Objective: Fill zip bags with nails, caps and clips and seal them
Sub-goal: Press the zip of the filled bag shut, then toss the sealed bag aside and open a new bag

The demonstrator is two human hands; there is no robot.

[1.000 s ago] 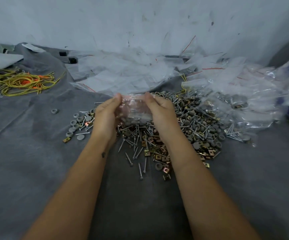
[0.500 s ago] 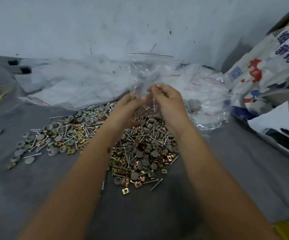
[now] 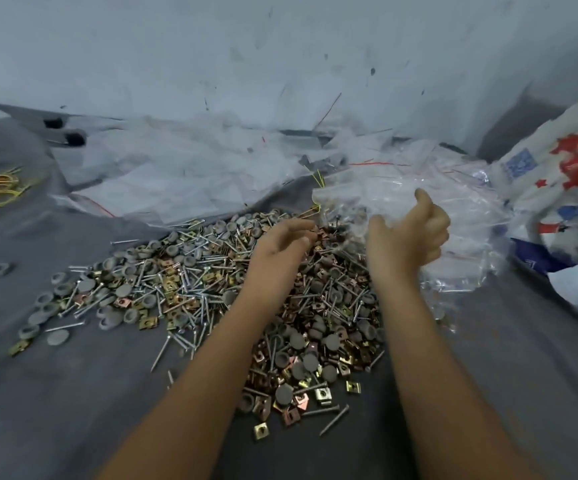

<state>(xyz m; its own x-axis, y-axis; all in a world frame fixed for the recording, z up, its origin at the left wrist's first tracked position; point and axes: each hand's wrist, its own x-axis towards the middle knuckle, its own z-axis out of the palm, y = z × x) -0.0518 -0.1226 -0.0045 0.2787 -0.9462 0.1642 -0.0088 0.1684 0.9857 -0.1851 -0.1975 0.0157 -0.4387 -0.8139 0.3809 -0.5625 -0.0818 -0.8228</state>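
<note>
Clear plastic zip bag [image 3: 360, 199] sits above the nails, caps and clips pile [image 3: 232, 292], right hand [image 3: 408, 237] apparently pinching its edge; left hand [image 3: 282, 242] loose, holding nothing.

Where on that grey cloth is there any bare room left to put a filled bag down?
Bare grey cloth lies at the near left, below the pile of nails, caps and clips, and at the near right, between the right forearm and the printed sack. It is crowded in the middle with hardware, and behind it with clear zip bags.
</note>
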